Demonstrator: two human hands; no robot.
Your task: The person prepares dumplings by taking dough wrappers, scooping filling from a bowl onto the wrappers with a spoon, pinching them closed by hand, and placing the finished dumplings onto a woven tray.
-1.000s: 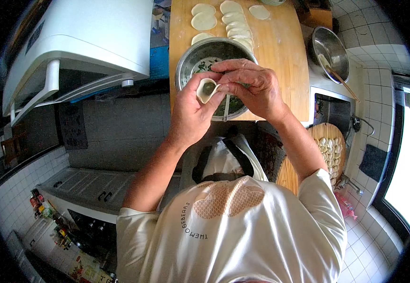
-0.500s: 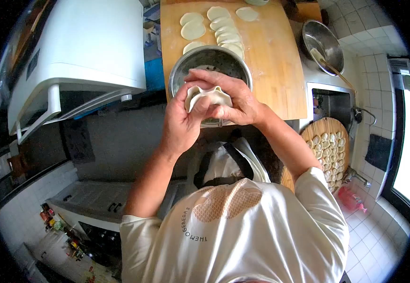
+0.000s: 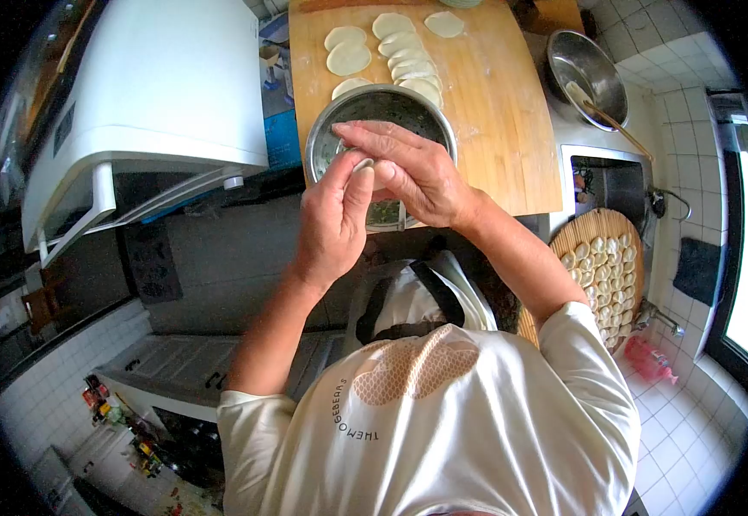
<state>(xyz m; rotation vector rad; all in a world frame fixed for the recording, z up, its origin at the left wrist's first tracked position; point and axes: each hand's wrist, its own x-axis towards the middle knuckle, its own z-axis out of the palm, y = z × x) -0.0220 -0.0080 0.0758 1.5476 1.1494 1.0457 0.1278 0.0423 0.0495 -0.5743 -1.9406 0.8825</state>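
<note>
Over a metal bowl [image 3: 316,138] of green filling, my left hand [image 3: 332,222] and my right hand [image 3: 417,172] are pressed together. Between their thumbs and fingers they squeeze a dumpling [image 3: 363,165]; only a small pale edge of it shows, the rest is covered by the fingers. A light-coloured handle [image 3: 402,215] stands at the near rim of the bowl. Behind the bowl, round dough wrappers [image 3: 404,53] lie in an overlapping row, with a few others to the left and one apart [image 3: 444,24].
The wooden board [image 3: 511,129] carries the bowl and wrappers. At right are a steel basin [image 3: 587,73] with a wooden stick, a sink [image 3: 608,185], and a round woven tray [image 3: 563,236] with several finished dumplings. A white appliance [image 3: 150,77] stands at left.
The dough wrapper, first an open cup with filling, then folded with wavy edges, is now enclosed between both hands. My hands have closed together around it.
</note>
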